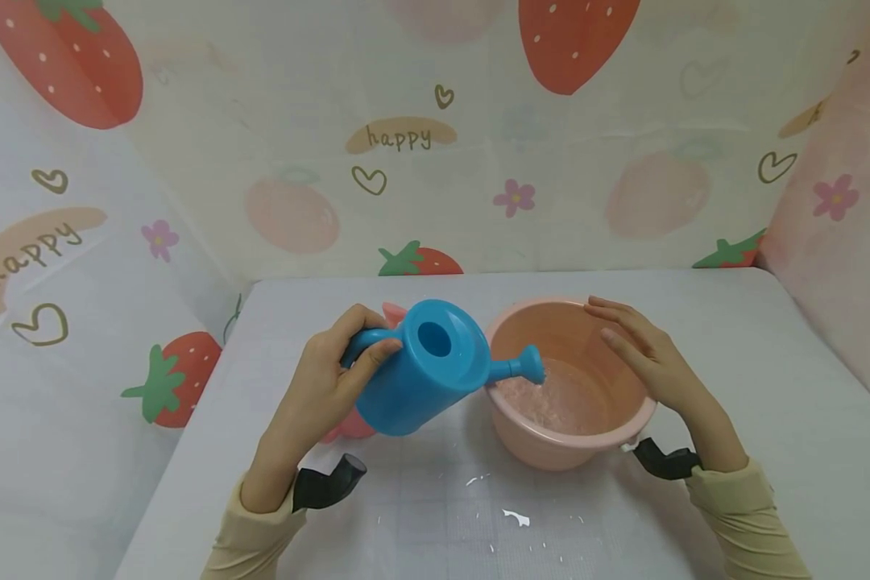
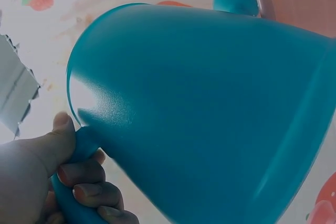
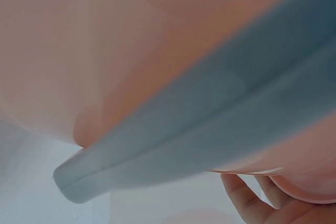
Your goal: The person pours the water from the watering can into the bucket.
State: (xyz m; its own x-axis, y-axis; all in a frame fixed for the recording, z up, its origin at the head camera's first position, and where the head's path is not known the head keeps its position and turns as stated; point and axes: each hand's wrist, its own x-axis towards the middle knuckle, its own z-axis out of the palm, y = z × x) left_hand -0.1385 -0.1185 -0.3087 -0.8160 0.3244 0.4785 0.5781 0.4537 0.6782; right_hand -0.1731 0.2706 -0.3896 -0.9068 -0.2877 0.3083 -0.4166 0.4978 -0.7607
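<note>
A blue watering can (image 1: pixel 420 395) is held up by my left hand (image 1: pixel 326 379), whose fingers and thumb wrap its handle. The can leans right, and its spout's rose (image 1: pixel 532 365) hangs over the near-left rim of a pink basin (image 1: pixel 551 451). Shallow, rippling water (image 1: pixel 561 403) lies in the basin. My right hand (image 1: pixel 645 354) is at the basin's far-right rim, fingers fairly straight. The left wrist view shows the can's body (image 2: pixel 199 108) and the handle in the grip. The right wrist view has right-hand fingers (image 3: pixel 247 203) beside the basin's wall (image 3: pixel 63 40).
Partly hidden behind the can is a pink object (image 1: pixel 355 425). Drops and a small puddle (image 1: pixel 516 518) wet the white tabletop (image 1: pixel 420 524) in front of the basin. A blurred grey-blue bar (image 3: pixel 184 124) crosses the right wrist view. Strawberry-print sheeting (image 1: pixel 551 225) encloses the table.
</note>
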